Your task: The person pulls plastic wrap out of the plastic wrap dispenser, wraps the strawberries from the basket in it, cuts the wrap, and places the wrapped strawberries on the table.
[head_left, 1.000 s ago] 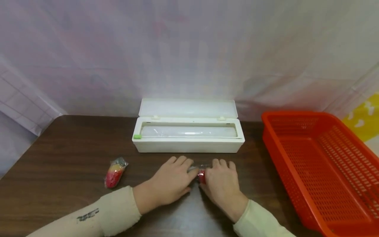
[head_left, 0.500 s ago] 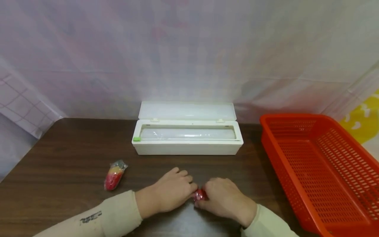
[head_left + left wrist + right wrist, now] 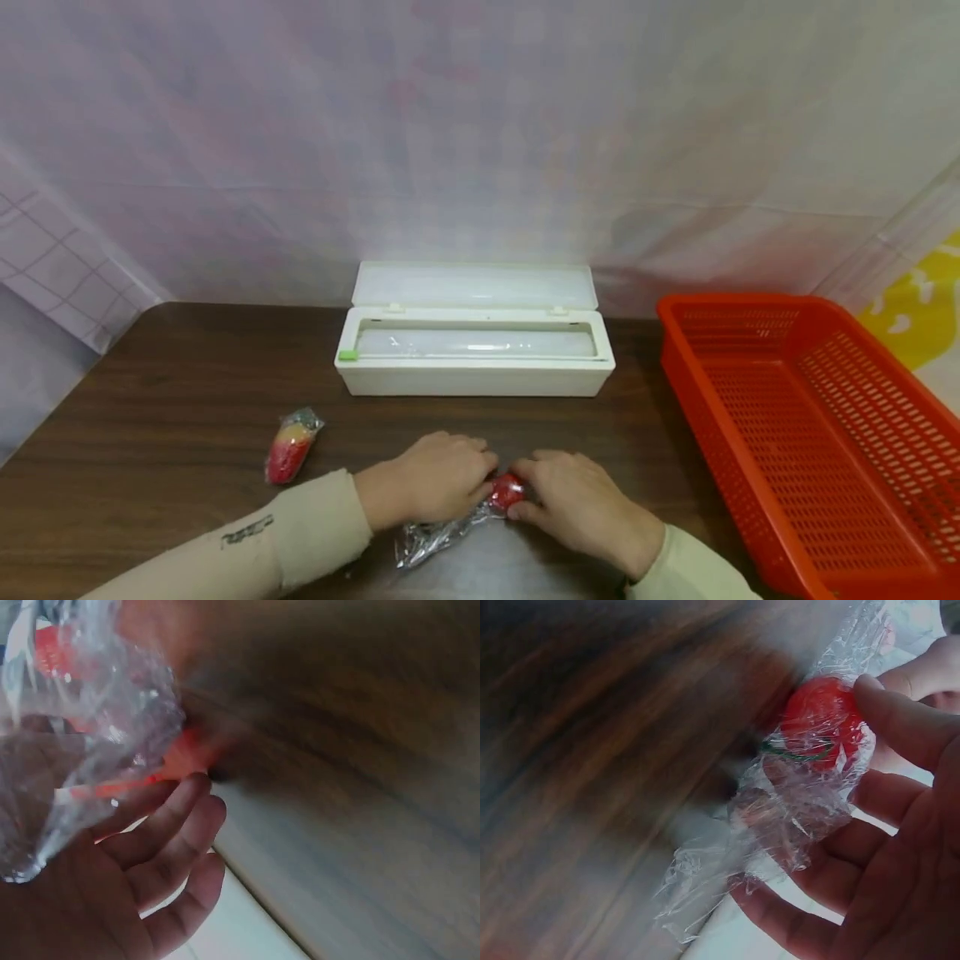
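A red tomato point(image 3: 507, 492) with a green stem piece, wrapped in clear plastic wrap point(image 3: 780, 802), lies between both hands near the front of the table. My right hand point(image 3: 581, 504) pinches it, thumb on the near side and fingers on the far side. From the left, my left hand point(image 3: 435, 479) grips the bunched wrap beside the tomato with its fingertips. A crumpled tail of the wrap trails out under that hand toward me. In the left wrist view, film covers part of the palm, and the other fingers point(image 3: 202, 825) curl loosely.
A white wrap dispenser point(image 3: 476, 382) stands behind the hands, its lid raised and a roll inside. At the right is a red plastic basket point(image 3: 720, 408). A wrapped red-and-yellow item point(image 3: 291, 450) lies on the dark wooden table point(image 3: 187, 375) at the left.
Both hands have drawn back toward me with the tomato. More of the red shows between them, and a tail of crumpled wrap has come into view beneath the left hand.
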Demonstrator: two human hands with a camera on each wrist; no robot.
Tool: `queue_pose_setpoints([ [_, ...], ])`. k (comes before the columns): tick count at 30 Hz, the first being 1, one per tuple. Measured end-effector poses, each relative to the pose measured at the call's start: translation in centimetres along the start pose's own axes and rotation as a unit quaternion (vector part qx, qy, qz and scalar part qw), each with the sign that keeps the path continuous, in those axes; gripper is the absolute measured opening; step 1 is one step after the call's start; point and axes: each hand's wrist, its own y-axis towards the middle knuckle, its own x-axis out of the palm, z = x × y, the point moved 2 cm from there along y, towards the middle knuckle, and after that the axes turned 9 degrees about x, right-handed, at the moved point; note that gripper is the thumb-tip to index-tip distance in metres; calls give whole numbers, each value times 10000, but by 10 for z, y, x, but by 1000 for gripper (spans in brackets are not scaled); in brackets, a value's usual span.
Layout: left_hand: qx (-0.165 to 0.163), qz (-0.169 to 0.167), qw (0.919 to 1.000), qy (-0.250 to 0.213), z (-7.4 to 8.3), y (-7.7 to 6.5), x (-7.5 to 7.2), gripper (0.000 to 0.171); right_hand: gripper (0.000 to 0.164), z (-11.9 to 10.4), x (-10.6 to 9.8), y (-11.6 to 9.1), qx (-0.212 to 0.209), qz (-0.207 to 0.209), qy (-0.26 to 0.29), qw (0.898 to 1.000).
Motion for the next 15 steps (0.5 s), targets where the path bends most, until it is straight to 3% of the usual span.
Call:
queue_pose_setpoints([
  [3,-140,-64,9958,-906,5,1,-2,32,21,3,-1,-2,-101,-161,274,9994],
  [5,-194,-127,9785,-2048,7,2,-2,38,22,4,-3,-5,-317,-234,332,9987],
  [6,-249,-135,9631,-2675,8,1,-2,41,23,4,-5,-7,-477,-237,352,9980],
  [8,-367,-114,9234,-3819,8,-1,-1,38,25,5,-9,-11,-779,-243,431,9957],
  [11,-497,31,8694,-4916,9,-5,3,31,31,6,-13,-17,-1096,-195,693,9914],
  [15,-596,376,8183,-5704,16,-14,13,23,39,10,-17,-22,-1117,-143,1300,9851],
])
